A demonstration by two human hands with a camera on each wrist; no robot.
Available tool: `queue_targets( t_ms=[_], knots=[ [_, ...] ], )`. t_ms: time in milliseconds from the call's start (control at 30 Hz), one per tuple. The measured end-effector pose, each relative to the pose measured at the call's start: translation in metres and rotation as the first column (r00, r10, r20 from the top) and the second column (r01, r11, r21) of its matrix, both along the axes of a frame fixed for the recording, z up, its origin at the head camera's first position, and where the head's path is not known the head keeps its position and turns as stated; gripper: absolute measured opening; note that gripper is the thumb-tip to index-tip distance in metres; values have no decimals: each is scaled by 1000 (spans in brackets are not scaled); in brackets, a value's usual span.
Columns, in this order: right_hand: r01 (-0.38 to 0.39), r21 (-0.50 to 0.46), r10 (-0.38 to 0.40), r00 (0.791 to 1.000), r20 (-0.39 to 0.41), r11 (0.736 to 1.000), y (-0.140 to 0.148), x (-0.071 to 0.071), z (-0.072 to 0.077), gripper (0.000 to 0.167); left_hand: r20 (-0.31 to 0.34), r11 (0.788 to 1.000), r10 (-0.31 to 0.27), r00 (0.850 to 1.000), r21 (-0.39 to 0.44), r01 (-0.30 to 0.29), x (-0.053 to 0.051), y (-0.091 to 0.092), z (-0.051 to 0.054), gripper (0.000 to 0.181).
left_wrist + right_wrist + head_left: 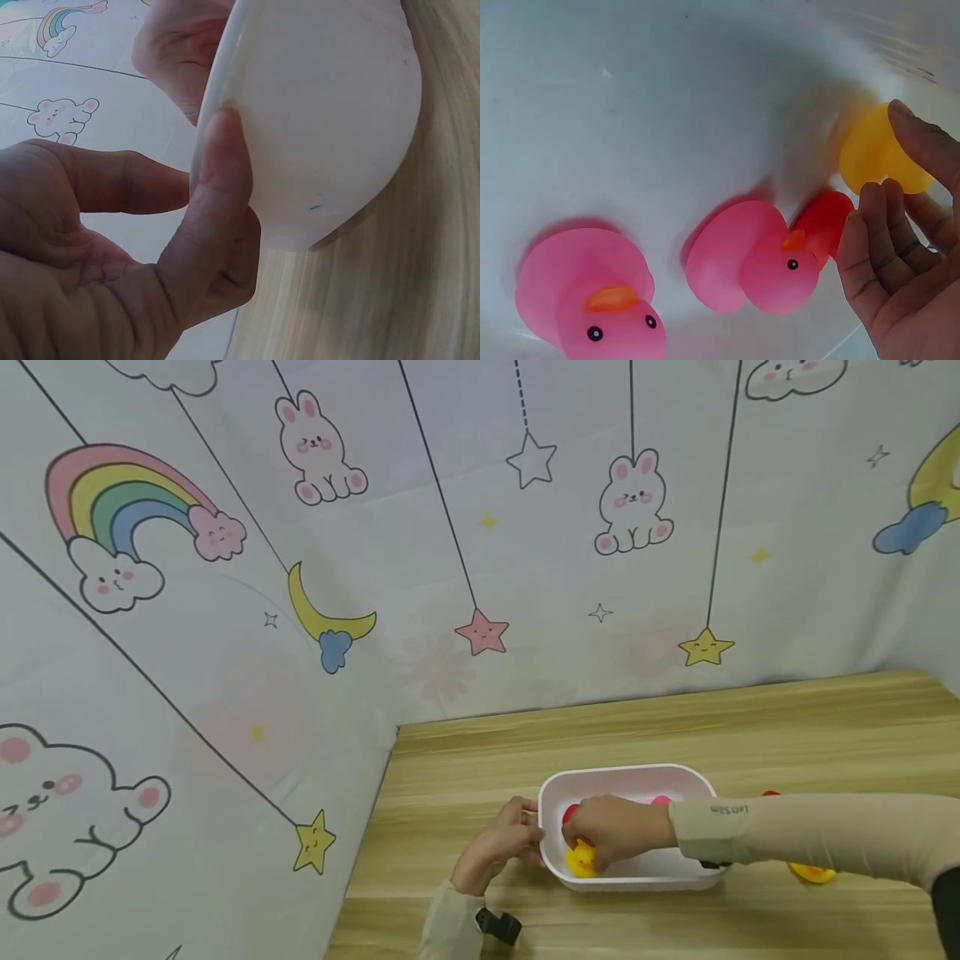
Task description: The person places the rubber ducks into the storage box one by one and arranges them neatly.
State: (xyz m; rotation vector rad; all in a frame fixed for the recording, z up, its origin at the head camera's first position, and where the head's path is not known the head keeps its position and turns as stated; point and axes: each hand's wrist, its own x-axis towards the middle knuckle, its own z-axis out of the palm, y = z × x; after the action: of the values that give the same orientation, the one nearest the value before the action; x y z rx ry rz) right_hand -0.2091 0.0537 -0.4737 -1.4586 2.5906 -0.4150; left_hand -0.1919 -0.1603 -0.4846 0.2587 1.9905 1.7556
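A white plastic basin [645, 882] stands on the table. At its left end my left hand [504, 839] grips the rim; in the left wrist view the thumb [225, 154] lies against the outer wall. Inside the basin my right hand [622, 832] pinches a yellow rubber duck [874, 154] between thumb and fingertips, close to the left end. Beside that hand lies a red toy [831, 217], partly hidden behind a pink rubber duck [724, 259]. A second pink rubber duck [585, 281] sits farther along the basin floor.
To the right of the basin, a yellow object [812, 873] and a red object [771, 792] show on the wooden table [465, 752], mostly hidden by the right forearm. A printed cloth [555, 668] hangs behind and to the left.
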Motion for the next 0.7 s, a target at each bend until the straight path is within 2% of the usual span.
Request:
queue_targets(
  t_ms=[333,533,700],
  knots=[
    [-11,23,10,1000,17,1000,1,3,-2,29,-2,1000,4,1000,-14,-4,1,1,1,36],
    [-28,-30,30,998,60,999,18,-1,11,33,-4,1000,0,1000,-8,0,1,1,0,36],
    [50,-77,-37,986,162,996,37,-2,26,38,-10,1000,9,1000,-23,-9,1,1,1,35]
  ],
)
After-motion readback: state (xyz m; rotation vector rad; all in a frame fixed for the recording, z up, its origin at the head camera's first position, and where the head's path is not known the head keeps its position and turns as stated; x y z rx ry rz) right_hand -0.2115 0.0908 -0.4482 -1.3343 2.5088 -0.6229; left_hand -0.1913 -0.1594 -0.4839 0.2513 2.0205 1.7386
